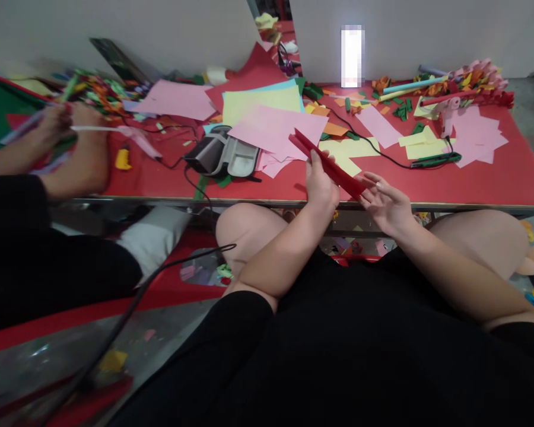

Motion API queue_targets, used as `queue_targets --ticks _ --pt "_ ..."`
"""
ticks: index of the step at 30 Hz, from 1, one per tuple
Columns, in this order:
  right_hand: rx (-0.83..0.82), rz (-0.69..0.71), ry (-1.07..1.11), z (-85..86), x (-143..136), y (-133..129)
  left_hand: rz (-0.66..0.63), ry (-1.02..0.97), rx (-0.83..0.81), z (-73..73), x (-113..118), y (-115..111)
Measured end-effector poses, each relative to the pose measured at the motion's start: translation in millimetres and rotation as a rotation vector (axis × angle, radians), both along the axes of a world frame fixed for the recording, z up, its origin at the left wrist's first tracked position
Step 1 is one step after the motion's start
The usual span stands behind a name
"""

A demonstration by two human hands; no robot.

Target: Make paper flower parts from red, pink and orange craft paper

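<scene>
Red table (485,187): above its near edge I see red paper (339,173), left hand (323,185) pinching it, right hand (390,207) spread at its lower end. I judge: lengthwise fold made, upper end unclosed.

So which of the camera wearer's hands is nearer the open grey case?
Left: the left hand is to the right of the open grey case; the right hand is farther right.

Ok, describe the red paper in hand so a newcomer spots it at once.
Find the long red table, then the wearer's left hand at its near edge. It grips a narrow red paper, slanting toward the right hand. Unlike the pink sheets lying beyond, it is held up.
</scene>
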State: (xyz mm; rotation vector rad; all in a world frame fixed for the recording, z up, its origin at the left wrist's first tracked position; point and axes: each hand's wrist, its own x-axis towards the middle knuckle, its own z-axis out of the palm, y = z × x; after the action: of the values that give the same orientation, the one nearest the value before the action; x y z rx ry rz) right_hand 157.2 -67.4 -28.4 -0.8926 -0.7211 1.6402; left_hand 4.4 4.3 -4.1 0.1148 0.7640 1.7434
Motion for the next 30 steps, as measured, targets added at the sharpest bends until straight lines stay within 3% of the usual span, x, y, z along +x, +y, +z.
queue_targets --ticks 6,20,25,30 --pt "-0.108 -0.002 0.07 -10.9 3 5 -0.028 0.019 0.107 -4.6 2 -4" --pt "-0.147 -0.013 0.159 -20.5 -3 4 -0.18 -0.023 0.221 15.4 -4 -17" --pt "-0.091 0.035 0.117 -24.3 1 6 -0.216 0.049 0.279 18.1 -2 -22" --pt "-0.141 0.033 0.142 -26.4 -3 4 -0.242 0.14 0.357 25.3 -2 -28"
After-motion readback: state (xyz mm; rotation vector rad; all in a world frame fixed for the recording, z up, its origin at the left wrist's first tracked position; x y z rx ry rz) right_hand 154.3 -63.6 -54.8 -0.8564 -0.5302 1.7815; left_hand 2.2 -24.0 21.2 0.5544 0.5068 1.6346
